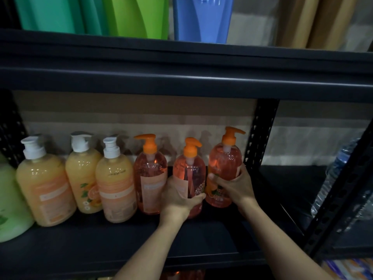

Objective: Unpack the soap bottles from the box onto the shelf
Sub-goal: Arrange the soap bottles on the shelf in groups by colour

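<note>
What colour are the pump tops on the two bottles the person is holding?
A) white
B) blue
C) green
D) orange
D: the left hand grips the middle pink bottle and the right hand grips the rightmost bottle; both carry orange pumps.

Shelf tally: 7 pump bottles, 1 water bottle, 2 hands.
Orange-pump, 3: middle orange bottle (189,170) in the left hand (177,199) grip, end orange bottle (225,164) in the right hand (239,186) grip, third orange bottle (150,178) just left of the left-hand grip. Further left of both grips: white-pump yellow bottles (115,188), 3; green bottle (10,201), 1, cut by the frame. Well right of the right-hand grip: water bottle (335,174), 1, blurred.
</note>
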A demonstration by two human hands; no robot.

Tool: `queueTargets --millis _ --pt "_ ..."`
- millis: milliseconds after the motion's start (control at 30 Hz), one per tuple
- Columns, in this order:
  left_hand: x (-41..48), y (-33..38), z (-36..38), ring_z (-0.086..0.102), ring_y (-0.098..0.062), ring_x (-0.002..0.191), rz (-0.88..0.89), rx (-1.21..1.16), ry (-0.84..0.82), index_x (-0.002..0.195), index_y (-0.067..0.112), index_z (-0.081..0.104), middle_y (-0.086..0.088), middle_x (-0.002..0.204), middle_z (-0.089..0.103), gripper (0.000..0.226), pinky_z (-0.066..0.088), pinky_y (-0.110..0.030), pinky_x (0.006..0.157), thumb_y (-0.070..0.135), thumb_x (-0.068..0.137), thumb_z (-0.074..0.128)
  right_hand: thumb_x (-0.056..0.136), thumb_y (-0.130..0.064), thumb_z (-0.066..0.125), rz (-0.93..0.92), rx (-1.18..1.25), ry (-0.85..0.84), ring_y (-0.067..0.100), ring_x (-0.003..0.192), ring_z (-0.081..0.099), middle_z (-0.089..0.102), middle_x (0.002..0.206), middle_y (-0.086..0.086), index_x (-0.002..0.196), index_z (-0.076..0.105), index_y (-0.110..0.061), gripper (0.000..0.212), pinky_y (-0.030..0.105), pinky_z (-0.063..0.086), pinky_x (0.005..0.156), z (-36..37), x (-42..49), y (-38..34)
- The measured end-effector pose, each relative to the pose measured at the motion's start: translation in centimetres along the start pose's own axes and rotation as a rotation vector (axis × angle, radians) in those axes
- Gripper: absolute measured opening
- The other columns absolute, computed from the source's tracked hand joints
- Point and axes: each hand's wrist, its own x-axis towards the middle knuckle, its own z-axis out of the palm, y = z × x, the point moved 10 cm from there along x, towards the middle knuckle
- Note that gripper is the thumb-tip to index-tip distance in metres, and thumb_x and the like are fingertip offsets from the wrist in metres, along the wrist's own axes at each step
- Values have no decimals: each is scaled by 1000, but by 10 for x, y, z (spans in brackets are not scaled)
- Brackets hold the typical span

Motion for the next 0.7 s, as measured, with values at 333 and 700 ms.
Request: queueTargets --millis 333,700 --pt "0 3 -1 68 -4 86 23 -27 20 102 37 54 14 93 68 72 57 -25 78 42 43 95 52 -21 97 -6 7 -61 7 95 72 72 110 -2 126 55 -22 86 30 59 82 11 -1 24" --pt "-11 -4 1 68 -2 95 43 -146 15 111 31 57 12 101 71 79 58 -35 87 58 46 91 54 -20 97 -8 73 -168 6 108 66 64 121 -8 136 42 -31 99 19 56 77 18 -13 30"
